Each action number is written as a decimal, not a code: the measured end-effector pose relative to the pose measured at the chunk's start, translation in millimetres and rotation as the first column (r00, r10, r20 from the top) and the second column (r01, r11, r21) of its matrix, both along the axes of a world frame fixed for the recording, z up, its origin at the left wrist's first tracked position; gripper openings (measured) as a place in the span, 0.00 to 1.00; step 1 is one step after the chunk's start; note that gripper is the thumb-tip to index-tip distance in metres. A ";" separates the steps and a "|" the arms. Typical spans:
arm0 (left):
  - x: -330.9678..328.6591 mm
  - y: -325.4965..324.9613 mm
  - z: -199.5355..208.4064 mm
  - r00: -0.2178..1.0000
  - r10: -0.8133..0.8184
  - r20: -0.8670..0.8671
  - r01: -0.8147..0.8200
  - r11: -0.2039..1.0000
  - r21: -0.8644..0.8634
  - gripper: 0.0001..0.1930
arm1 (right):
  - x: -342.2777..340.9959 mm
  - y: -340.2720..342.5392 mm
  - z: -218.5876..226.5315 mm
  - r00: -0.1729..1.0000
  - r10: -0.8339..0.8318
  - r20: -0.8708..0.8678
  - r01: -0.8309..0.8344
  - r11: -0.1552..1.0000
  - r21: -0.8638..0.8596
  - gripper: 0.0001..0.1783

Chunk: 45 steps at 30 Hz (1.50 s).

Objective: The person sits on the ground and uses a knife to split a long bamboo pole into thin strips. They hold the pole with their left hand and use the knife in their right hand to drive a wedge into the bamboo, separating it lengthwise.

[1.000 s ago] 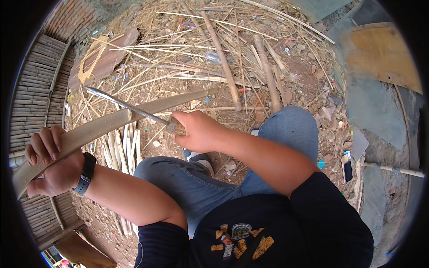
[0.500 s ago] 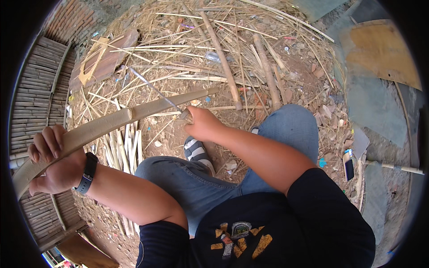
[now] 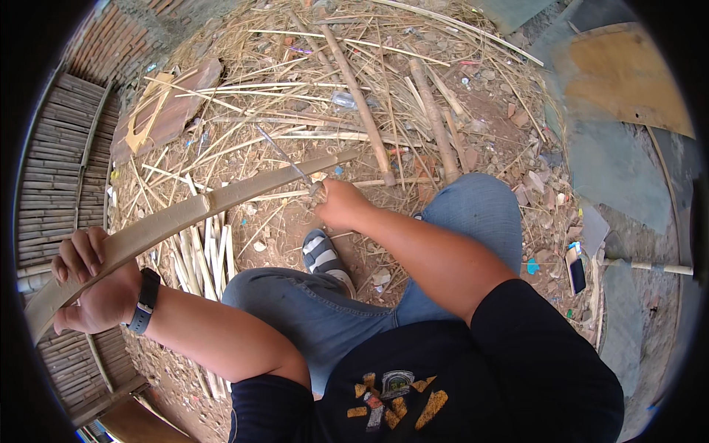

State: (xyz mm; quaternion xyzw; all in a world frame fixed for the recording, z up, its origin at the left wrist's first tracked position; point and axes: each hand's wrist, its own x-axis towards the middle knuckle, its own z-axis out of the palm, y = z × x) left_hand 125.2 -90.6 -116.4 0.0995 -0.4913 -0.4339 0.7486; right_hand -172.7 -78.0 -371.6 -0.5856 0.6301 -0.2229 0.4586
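A long split bamboo strip (image 3: pixel 159 221) slants from the lower left up to the middle, with a node partway along it. My left hand (image 3: pixel 100 292) is wrapped round its near end, thumb below and fingers over the top; a dark watch is on that wrist. In my right hand (image 3: pixel 344 205) is the handle of a knife, closed in the fist near the strip's far end. The thin knife blade (image 3: pixel 281 152) points up and left, crossing the strip close to that end. Whether its edge has bitten into the bamboo cannot be made out.
Pale split strips (image 3: pixel 199 247) lie in a bundle below the bamboo. Round poles (image 3: pixel 362 111), thin slivers and a plastic bottle (image 3: pixel 343 99) litter the ground ahead. A slatted bamboo wall (image 3: pixel 55 162) stands at left, and a phone (image 3: pixel 575 269) lies at right.
The knife blade has swung to the right and stands steeper across the strip. My right hand has shifted slightly right. My left hand keeps its grip on the bamboo.
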 end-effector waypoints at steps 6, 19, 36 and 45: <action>-1.8 0.1 7.6 0.995 -0.088 0.043 0.089 0.996 -0.031 0.33 | 17.3 16.2 45.2 0.961 0.229 0.157 -0.188 0.953 -0.237 0.25; 0.0 2.4 6.9 0.998 -0.053 0.041 0.054 0.998 -0.031 0.34 | 11.3 14.1 49.8 0.965 0.252 0.078 -0.226 0.941 -0.251 0.23; 6.9 68.2 47.6 0.966 0.251 -0.061 -0.255 0.965 -0.059 0.25 | -4.8 3.8 70.8 0.988 0.151 -0.022 -0.150 0.935 -0.321 0.17; 20.0 52.6 33.2 0.969 0.155 -0.192 -0.192 0.962 -0.194 0.28 | -27.5 -12.0 71.6 0.999 -0.039 -0.028 0.025 0.917 -0.397 0.18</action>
